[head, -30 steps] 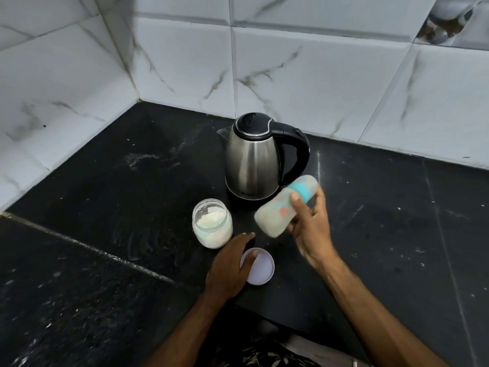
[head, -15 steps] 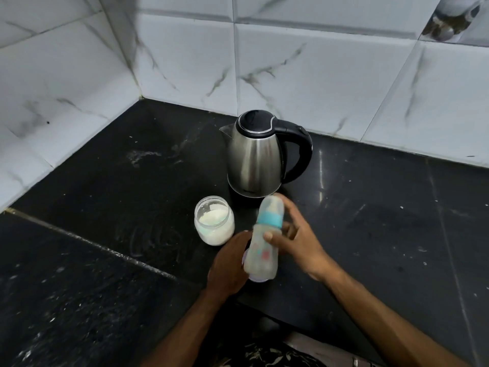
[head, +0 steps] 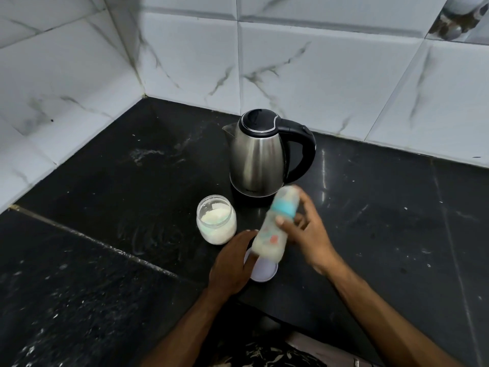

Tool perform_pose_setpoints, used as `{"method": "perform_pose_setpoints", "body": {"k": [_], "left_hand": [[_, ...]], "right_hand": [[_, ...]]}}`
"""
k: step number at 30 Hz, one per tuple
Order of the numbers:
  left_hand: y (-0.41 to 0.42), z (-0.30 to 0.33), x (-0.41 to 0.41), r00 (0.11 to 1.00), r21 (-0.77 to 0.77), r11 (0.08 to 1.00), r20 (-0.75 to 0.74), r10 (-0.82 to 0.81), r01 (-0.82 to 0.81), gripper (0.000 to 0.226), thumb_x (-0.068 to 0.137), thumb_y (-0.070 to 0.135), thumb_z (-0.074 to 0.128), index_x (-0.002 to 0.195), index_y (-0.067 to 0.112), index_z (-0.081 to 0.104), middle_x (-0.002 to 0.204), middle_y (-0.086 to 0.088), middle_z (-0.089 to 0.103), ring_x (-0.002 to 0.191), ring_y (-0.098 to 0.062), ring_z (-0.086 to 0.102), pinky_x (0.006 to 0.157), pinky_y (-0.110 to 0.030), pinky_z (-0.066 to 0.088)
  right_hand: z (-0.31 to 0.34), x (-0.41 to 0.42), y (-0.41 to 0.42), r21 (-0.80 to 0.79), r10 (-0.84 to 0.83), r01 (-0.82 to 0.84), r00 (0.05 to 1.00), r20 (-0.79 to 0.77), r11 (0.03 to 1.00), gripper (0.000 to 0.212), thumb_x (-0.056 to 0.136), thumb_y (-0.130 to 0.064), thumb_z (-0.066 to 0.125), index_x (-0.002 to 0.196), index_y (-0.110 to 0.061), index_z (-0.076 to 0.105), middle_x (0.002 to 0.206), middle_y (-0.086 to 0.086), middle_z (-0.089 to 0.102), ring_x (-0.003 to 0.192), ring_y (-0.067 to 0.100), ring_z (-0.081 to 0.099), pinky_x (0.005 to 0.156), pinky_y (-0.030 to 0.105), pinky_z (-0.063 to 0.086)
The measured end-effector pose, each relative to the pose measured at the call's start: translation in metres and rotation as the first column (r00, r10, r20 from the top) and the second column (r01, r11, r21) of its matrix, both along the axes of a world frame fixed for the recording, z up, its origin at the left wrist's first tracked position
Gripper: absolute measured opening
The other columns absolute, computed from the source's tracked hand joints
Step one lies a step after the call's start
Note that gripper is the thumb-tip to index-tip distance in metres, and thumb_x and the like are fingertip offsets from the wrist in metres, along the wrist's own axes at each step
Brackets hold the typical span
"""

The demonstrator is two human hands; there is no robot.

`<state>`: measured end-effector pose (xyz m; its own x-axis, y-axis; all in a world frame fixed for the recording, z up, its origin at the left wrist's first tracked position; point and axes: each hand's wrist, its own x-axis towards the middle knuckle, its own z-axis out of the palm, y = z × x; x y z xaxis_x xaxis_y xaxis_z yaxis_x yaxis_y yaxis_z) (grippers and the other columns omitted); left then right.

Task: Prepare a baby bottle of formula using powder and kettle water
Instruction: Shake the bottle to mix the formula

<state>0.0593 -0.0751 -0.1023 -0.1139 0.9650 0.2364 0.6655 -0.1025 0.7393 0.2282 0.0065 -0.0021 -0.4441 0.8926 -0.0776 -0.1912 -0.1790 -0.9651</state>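
Black desk (head: 105,260) carries a kettle (head: 258,160) toward its back edge; right hand (head: 308,234) grips the tilted, blurred bottle (head: 272,234) above the lid (head: 263,271); left hand (head: 232,263), fingers relaxed, rests on that lid; open jar (head: 216,223) just left.

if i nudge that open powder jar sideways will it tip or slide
The jar looks squat and wide-based, so it would probably slide on the smooth black counter rather than tip. It seems partly filled with powder, likely keeping its weight low. Its lid is off, so a hard shove could spill powder.
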Motion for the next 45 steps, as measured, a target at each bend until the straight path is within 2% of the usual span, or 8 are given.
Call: {"method": "perform_pose_setpoints", "body": {"k": [4,10,16,21,27,32,40,45], "left_hand": [[-0.002,-0.008,0.001,0.997,-0.036,0.998,-0.060,0.042,-0.044,0.054,0.098,0.053,0.038,0.136,0.019,0.055,0.138,0.014,0.052,0.128,0.003,0.043,0.109,-0.009,0.025],[0.001,0.003,0.000,1.000,-0.070,0.998,0.019,0.004,-0.003,0.041,0.089,0.042,0.055,0.124,0.020,0.059,0.122,0.010,0.061,0.110,-0.004,0.056,0.098,-0.021,0.043],[-0.002,-0.005,0.001,0.999,-0.063,0.997,-0.029,0.038,-0.040,0.053,0.098,0.052,0.039,0.136,0.020,0.055,0.138,0.007,0.056,0.129,-0.007,0.048,0.109,-0.011,0.028],[0.002,0.003,-0.001,0.999,-0.062,0.998,0.052,-0.015,0.019,0.035,0.092,0.051,0.050,0.116,0.027,0.060,0.118,0.010,0.064,0.109,-0.007,0.060,0.095,-0.031,0.048],[-0.003,-0.002,0.001,0.998,-0.050,0.997,-0.039,0.055,-0.057,0.050,0.097,0.050,0.041,0.135,0.020,0.055,0.137,0.005,0.057,0.128,-0.005,0.047,0.108,-0.011,0.028],[0.001,0.002,-0.002,0.999,-0.123,0.992,0.036,0.021,-0.016,0.039,0.090,0.022,0.066,0.128,0.021,0.056,0.125,0.002,0.062,0.114,-0.009,0.056,0.100,-0.022,0.043],[-0.003,0.005,0.002,0.998,-0.049,0.997,0.027,0.060,-0.058,0.035,0.098,0.033,0.053,0.130,0.017,0.056,0.122,0.012,0.057,0.111,0.005,0.050,0.095,-0.001,0.031],[0.000,-0.005,0.001,0.998,-0.091,0.994,-0.016,0.060,-0.062,0.059,0.097,0.059,0.036,0.133,0.017,0.054,0.133,0.002,0.059,0.124,-0.012,0.054,0.104,-0.031,0.043]], "right_hand": [[0.005,-0.002,0.017,-0.251,-0.346,0.283,0.903,-0.257,0.926,0.061,0.084,-0.020,0.068,0.138,-0.020,0.041,0.106,0.005,0.066,0.091,0.018,0.069,0.065,0.034,0.058],[-0.008,-0.008,-0.013,-0.017,0.145,-0.144,0.986,0.077,0.989,0.082,0.074,-0.010,0.081,0.142,-0.026,0.038,0.120,0.016,0.063,0.100,0.026,0.070,0.075,0.035,0.059],[0.003,-0.010,0.015,-0.247,-0.348,0.291,0.908,-0.235,0.924,0.064,0.080,-0.022,0.071,0.137,-0.019,0.042,0.106,0.002,0.067,0.091,0.016,0.070,0.068,0.037,0.060],[-0.005,-0.010,-0.021,-0.043,0.159,-0.156,0.985,0.068,0.987,0.082,0.075,-0.007,0.082,0.141,-0.025,0.037,0.110,0.004,0.068,0.095,0.019,0.071,0.072,0.030,0.059],[0.003,-0.011,0.013,-0.234,-0.355,0.307,0.912,-0.203,0.922,0.054,0.091,-0.013,0.064,0.139,-0.019,0.039,0.091,-0.008,0.073,0.088,0.015,0.071,0.073,0.042,0.061],[-0.009,-0.010,-0.012,-0.095,0.139,-0.133,0.988,0.065,0.987,0.077,0.078,-0.014,0.081,0.140,-0.031,0.038,0.116,0.018,0.065,0.099,0.028,0.070,0.073,0.039,0.059],[0.009,-0.009,0.003,0.099,0.024,-0.030,0.998,0.059,0.995,0.091,0.078,0.002,0.073,0.150,-0.025,0.024,0.121,0.012,0.063,0.105,0.026,0.069,0.083,0.034,0.058],[0.015,-0.004,0.009,0.157,0.025,-0.033,0.998,0.054,0.987,0.092,0.078,0.009,0.071,0.150,-0.022,0.023,0.119,0.011,0.064,0.101,0.023,0.071,0.081,0.029,0.057]]}}
